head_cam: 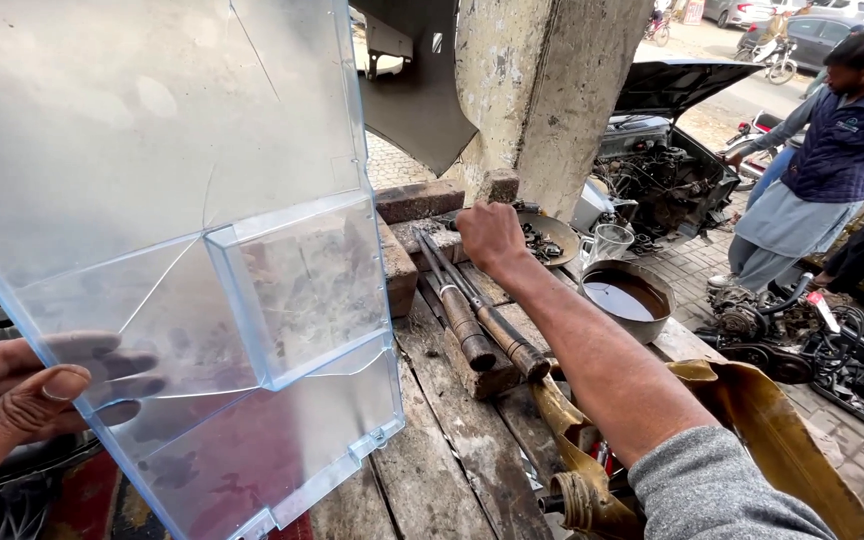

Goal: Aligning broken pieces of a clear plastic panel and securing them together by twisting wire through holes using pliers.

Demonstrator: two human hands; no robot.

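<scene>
My left hand (22, 395) grips the lower left edge of a large clear plastic tray (182, 230) with a cracked panel and moulded pockets; it is held upright and fills the left half of the view. My right hand (489, 235) is closed into a fist, reaching forward over the wooden bench (452, 470) near a shallow metal dish of small dark parts (550, 240). I cannot see anything in the fist. Two long rusty tools (472, 310) lie on the planks just under my right forearm.
A round bowl of dark oil (624, 297) and a clear measuring jug (607, 243) stand at the bench's right edge. Bricks (417, 200) sit against a concrete pillar (542, 90). A person (822, 160) leans by a car's open engine bay (667, 175). Engine parts (802, 340) lie on the ground.
</scene>
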